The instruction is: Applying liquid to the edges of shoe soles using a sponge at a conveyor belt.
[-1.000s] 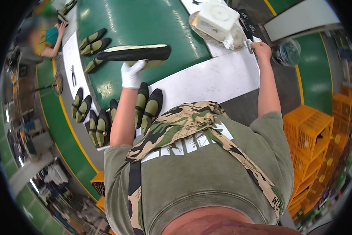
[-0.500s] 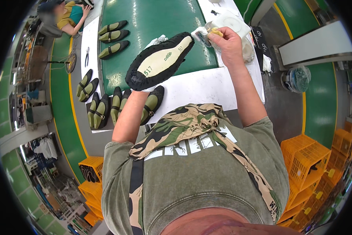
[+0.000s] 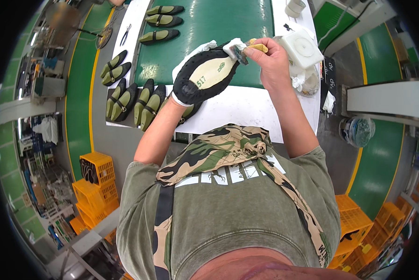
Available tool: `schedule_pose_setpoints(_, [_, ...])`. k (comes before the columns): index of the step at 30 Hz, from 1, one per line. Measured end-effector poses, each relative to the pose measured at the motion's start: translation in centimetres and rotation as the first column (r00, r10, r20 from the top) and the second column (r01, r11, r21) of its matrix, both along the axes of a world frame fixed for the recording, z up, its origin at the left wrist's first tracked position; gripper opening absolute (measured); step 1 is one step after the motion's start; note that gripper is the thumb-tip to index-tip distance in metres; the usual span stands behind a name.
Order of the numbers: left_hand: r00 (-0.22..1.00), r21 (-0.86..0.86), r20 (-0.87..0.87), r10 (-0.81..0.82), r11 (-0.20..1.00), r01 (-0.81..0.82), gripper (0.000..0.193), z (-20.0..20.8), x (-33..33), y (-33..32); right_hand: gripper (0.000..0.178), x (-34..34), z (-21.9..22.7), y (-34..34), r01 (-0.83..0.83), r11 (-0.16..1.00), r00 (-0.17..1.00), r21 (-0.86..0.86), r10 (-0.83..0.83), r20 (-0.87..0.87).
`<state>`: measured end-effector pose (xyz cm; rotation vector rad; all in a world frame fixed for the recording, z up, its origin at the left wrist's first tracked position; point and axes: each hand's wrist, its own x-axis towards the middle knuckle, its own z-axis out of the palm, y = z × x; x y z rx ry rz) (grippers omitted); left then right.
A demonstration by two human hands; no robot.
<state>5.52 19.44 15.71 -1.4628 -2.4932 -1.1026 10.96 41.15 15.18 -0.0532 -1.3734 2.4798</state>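
Note:
In my left hand (image 3: pixel 193 52), which wears a white glove, rests a shoe (image 3: pixel 211 73) turned bottom up. Its gathered black upper wraps round a cream sole board, and it hides most of the gloved fingers. My bare right hand (image 3: pixel 273 61) pinches a small tool (image 3: pixel 260 47) with a yellow handle. The tool's greyish, white-wrapped end meets the toe end of the sole board; its exact kind is unclear. Below the held shoe, partly covered by my left wrist, lies another olive-lined shoe (image 3: pixel 187 113).
Several black shoes with olive linings (image 3: pixel 118 103) stand along the table's left side, more on the green surface (image 3: pixel 214 23). Pliers (image 3: pixel 125 35) lie at the left edge. At right stand a white container (image 3: pixel 302 49) and a clear tub (image 3: pixel 308 83). Orange crates (image 3: pixel 96 168) are stacked behind.
The tool in my right hand has come against the shoe's toe end, from beside it before. The shoe has shifted right in the view, and the whole scene has turned slightly.

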Motion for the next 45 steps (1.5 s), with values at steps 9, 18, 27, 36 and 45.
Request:
schedule_pose_setpoints(9, [0.932,-0.024,0.059,0.358,0.934,-0.357,0.062,-0.9,1.9,-2.0,0.018,-0.3,4.0,-3.7,-0.215,0.976,0.976,-0.032,0.215,-0.025])
schedule_pose_setpoints(18, [0.687,0.006,0.672,0.277,0.926,-0.379,0.067,1.9,4.5,-7.8,0.019,-5.4,5.9,-8.8,-0.367,0.929,0.918,0.034,0.368,-0.148])
schedule_pose_setpoints(27, [0.512,0.265,0.858,-0.032,0.882,-0.389,0.063,0.5,6.0,-17.1,0.020,-8.1,5.7,-17.5,-0.445,0.881,0.855,0.159,0.471,-0.217])
schedule_pose_setpoints(36, [0.440,0.522,0.848,-0.297,0.614,-0.592,0.071,-1.0,10.2,-27.4,0.019,-6.2,5.1,-27.4,-0.698,0.639,0.631,0.324,0.762,-0.145])
schedule_pose_setpoints(45, [0.481,0.595,0.791,-0.379,0.296,-0.747,0.062,-2.5,15.2,-36.1,0.021,-3.5,4.1,-35.2,-0.858,0.354,0.373,0.373,0.928,-0.021])
